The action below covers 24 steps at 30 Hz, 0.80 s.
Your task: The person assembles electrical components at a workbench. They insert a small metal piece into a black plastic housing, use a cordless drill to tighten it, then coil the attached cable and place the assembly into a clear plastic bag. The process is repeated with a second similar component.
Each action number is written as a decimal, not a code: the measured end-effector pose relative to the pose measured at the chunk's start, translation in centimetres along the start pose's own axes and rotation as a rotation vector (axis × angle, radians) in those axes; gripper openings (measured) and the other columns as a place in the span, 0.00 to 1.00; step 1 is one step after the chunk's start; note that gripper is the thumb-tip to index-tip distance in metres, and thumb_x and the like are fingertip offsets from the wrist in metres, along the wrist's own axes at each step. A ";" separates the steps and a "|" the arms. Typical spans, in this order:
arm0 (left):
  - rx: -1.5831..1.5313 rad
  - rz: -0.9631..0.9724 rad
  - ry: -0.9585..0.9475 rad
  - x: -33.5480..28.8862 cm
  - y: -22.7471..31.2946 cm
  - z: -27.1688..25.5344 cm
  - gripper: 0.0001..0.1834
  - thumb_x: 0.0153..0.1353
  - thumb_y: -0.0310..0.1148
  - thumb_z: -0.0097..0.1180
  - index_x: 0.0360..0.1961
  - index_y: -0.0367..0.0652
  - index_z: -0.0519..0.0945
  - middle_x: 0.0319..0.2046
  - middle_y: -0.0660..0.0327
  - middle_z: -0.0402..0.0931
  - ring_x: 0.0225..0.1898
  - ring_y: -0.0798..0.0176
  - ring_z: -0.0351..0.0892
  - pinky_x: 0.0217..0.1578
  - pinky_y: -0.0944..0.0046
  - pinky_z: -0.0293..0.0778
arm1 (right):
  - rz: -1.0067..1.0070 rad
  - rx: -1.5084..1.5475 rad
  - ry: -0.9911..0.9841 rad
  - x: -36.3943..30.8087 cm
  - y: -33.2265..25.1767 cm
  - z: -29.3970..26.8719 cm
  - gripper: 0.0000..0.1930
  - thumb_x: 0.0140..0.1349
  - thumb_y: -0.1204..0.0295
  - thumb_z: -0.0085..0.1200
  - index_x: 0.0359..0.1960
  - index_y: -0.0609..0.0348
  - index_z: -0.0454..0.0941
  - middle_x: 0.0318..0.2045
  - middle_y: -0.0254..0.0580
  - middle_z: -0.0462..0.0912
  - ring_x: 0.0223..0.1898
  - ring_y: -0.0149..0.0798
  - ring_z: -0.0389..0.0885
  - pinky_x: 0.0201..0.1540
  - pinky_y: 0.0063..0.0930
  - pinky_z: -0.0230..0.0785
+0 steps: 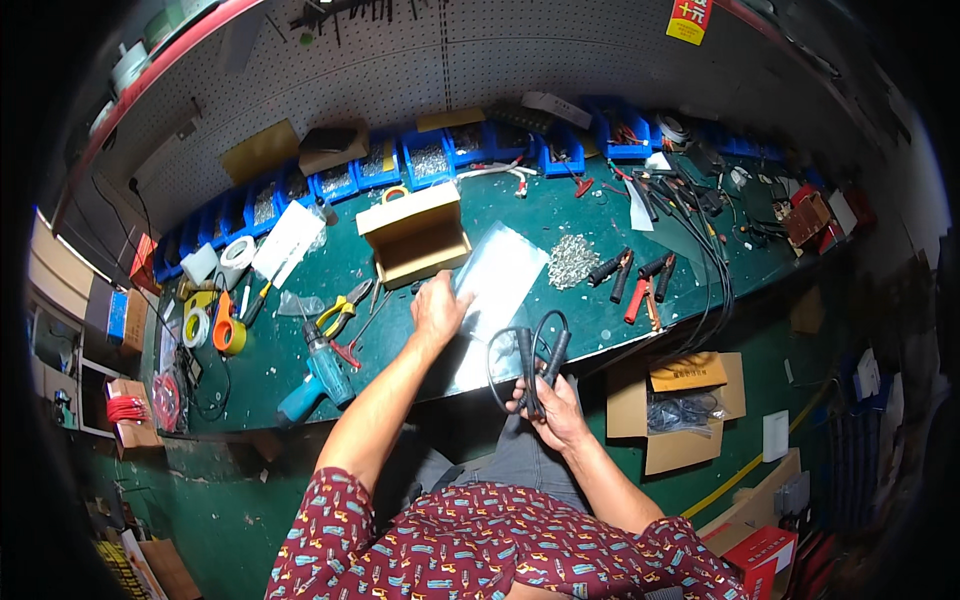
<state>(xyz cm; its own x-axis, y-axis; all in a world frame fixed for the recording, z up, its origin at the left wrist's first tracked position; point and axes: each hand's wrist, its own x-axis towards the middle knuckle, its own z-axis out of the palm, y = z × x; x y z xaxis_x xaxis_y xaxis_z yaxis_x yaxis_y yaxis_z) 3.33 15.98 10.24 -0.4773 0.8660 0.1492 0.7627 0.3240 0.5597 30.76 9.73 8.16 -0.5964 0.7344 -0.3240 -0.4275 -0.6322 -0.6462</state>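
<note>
Black cable loop (528,352), light and floppy, we grip shut in our right hand (552,408) at its stiff plugs; left hand (438,308) rests open on the clear plastic bag (495,290) near the bench's front edge (300,400).

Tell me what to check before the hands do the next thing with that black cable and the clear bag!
1. Right hand has a firm hold on the black cable: ok, the fingers are wrapped round both handles.
2. Cable loop is free of snags: ok, it hangs in the air in front of the bench edge.
3. Left hand is on the clear bag: ok, it rests on the bag's left edge.
4. Bag mouth is open: cannot tell.
5. Bag lies flat on the green bench: ok.
6. Nothing sits on the bag: ok, the pile of small metal parts lies just beside it, and the cardboard box is behind.
</note>
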 end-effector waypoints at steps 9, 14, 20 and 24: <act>-0.119 0.131 0.084 6.7 0.2 3.2 0.10 0.66 0.33 0.58 0.39 0.38 0.85 0.32 0.42 0.83 0.38 0.39 0.85 0.42 0.45 0.79 | -0.074 0.133 0.045 -1.8 0.5 -3.3 0.21 0.75 0.64 0.56 0.64 0.56 0.66 0.42 0.40 0.81 0.42 0.36 0.83 0.44 0.37 0.82; -0.750 0.058 -0.048 6.5 1.8 -5.7 0.13 0.74 0.36 0.56 0.45 0.34 0.84 0.34 0.63 0.84 0.30 0.72 0.80 0.34 0.67 0.79 | -0.088 0.117 0.063 -0.8 -0.4 -4.4 0.20 0.76 0.64 0.55 0.63 0.56 0.66 0.41 0.41 0.81 0.40 0.36 0.83 0.41 0.37 0.82; -1.133 -0.283 -0.008 0.2 -4.6 -11.4 0.13 0.70 0.38 0.63 0.46 0.39 0.80 0.33 0.64 0.82 0.33 0.70 0.83 0.38 0.70 0.83 | -0.175 0.147 0.058 0.0 -1.9 -2.8 0.13 0.74 0.62 0.57 0.50 0.57 0.75 0.41 0.38 0.82 0.40 0.34 0.84 0.41 0.35 0.82; -0.996 -0.418 0.180 -4.8 -14.7 -9.2 0.09 0.67 0.33 0.67 0.35 0.40 0.81 0.30 0.66 0.81 0.28 0.73 0.76 0.31 0.69 0.74 | -0.143 0.142 0.063 0.1 -1.0 -2.6 0.13 0.74 0.61 0.56 0.49 0.58 0.76 0.40 0.38 0.83 0.40 0.34 0.85 0.41 0.35 0.83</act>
<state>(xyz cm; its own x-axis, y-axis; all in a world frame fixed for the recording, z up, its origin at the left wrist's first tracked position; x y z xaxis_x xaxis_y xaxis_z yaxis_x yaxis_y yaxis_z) -9.59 3.62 8.80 -0.7347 0.6649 -0.1345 -0.1304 0.0561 0.9899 32.91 11.11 7.00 -0.4809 0.8305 -0.2812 -0.5991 -0.5454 -0.5863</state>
